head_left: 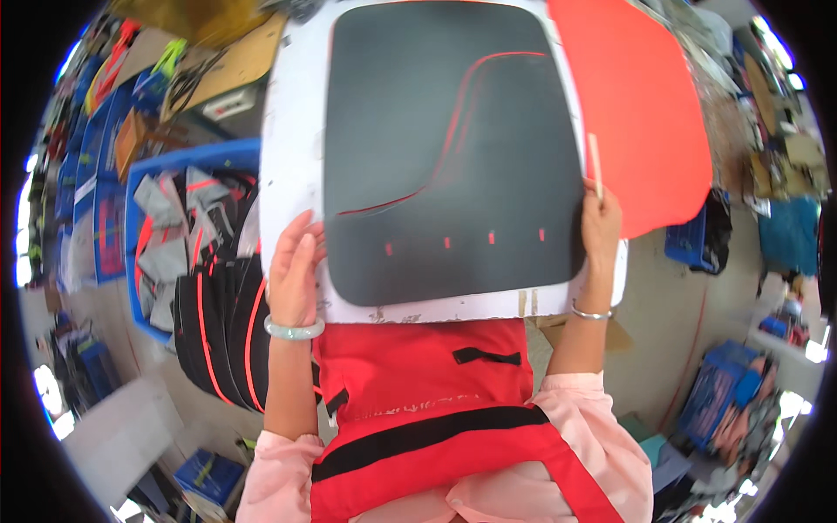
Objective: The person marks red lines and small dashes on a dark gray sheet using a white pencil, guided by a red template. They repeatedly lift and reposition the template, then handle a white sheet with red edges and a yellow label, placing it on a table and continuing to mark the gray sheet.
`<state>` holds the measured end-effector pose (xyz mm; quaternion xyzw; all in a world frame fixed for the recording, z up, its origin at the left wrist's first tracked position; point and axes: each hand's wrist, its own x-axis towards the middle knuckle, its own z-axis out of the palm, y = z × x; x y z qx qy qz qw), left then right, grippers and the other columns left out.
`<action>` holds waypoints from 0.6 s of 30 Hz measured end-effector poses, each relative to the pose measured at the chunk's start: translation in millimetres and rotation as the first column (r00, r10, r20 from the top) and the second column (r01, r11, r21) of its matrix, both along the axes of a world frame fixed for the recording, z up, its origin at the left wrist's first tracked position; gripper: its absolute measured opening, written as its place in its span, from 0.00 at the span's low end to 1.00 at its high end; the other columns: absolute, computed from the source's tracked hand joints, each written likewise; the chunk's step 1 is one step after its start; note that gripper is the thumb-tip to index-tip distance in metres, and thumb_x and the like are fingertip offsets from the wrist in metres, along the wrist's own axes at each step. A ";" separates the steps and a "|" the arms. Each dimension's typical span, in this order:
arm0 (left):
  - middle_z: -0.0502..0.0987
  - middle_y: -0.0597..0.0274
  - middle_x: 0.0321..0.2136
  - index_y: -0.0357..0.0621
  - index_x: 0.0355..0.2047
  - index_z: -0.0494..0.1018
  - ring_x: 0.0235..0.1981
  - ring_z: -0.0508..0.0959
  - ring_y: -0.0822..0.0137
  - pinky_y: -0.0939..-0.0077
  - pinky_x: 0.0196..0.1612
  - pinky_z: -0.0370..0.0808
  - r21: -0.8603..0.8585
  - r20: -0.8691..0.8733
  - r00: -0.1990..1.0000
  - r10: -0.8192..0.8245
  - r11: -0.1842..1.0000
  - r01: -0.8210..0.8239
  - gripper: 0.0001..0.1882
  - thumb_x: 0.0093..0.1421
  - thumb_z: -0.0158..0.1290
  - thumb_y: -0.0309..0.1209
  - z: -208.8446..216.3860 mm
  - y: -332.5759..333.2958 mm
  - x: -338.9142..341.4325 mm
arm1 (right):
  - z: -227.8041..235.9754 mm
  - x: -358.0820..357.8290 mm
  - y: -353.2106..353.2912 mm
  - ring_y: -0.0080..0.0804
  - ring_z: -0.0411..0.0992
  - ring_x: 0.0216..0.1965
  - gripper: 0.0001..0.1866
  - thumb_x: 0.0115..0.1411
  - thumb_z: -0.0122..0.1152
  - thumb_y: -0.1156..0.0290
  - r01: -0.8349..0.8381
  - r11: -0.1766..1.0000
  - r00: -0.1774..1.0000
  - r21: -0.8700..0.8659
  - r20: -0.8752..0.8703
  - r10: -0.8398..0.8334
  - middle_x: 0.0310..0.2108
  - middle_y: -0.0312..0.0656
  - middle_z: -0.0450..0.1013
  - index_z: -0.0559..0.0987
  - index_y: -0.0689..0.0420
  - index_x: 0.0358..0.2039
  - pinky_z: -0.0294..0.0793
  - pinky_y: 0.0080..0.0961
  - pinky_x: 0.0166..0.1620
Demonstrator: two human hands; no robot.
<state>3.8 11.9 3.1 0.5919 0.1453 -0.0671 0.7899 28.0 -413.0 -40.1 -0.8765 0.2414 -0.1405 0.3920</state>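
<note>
A large dark rounded panel (392, 131) lies on a white board in front of me. Red shows along a curved line across it and in several small slots near its front edge. My left hand (295, 270) is at the panel's left edge, fingers apart and slightly bent, with nothing seen in it. At the right edge my right hand (602, 222) is closed on a thin pale stick (595, 161), pointing up; whether it is a pen or pencil I cannot tell. The right fingertips are beside the panel and partly hidden.
A red sheet (645, 113) hangs past the right side of the white board (292, 157). To the left stand a blue crate (196, 157) of grey pieces and a stack of black pieces with red stripes (218, 331). My red apron (418, 366) meets the board's front edge.
</note>
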 end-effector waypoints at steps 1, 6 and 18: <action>0.75 0.60 0.46 0.38 0.60 0.61 0.45 0.74 0.72 0.78 0.46 0.70 -0.043 -0.015 1.000 -0.016 0.999 0.015 0.23 0.67 0.48 0.33 -5.1 2.9 5.5 | -3.0 -0.5 0.3 0.47 0.72 0.42 0.15 0.60 0.49 0.68 -0.002 0.997 1.000 -0.077 0.012 0.003 0.39 0.54 0.73 0.79 0.62 0.42 0.69 0.36 0.48; 0.77 0.60 0.44 0.36 0.57 0.65 0.41 0.77 0.72 0.80 0.44 0.74 -0.049 -0.166 0.959 -0.231 0.973 0.226 0.21 0.65 0.50 0.30 -24.3 5.2 61.5 | 7.4 4.4 22.8 0.51 0.72 0.40 0.13 0.59 0.50 0.69 0.024 0.960 0.998 -0.278 0.057 -0.009 0.36 0.53 0.72 0.78 0.58 0.40 0.71 0.40 0.44; 0.78 0.60 0.45 0.38 0.51 0.71 0.43 0.78 0.69 0.76 0.47 0.74 0.010 -0.115 0.991 -0.071 0.997 0.073 0.15 0.66 0.48 0.28 -15.8 69.4 24.3 | 9.6 21.0 39.6 0.43 0.73 0.38 0.19 0.55 0.63 0.66 0.063 0.937 0.994 -0.344 -0.065 -0.091 0.39 0.46 0.68 0.76 0.61 0.44 0.74 0.37 0.37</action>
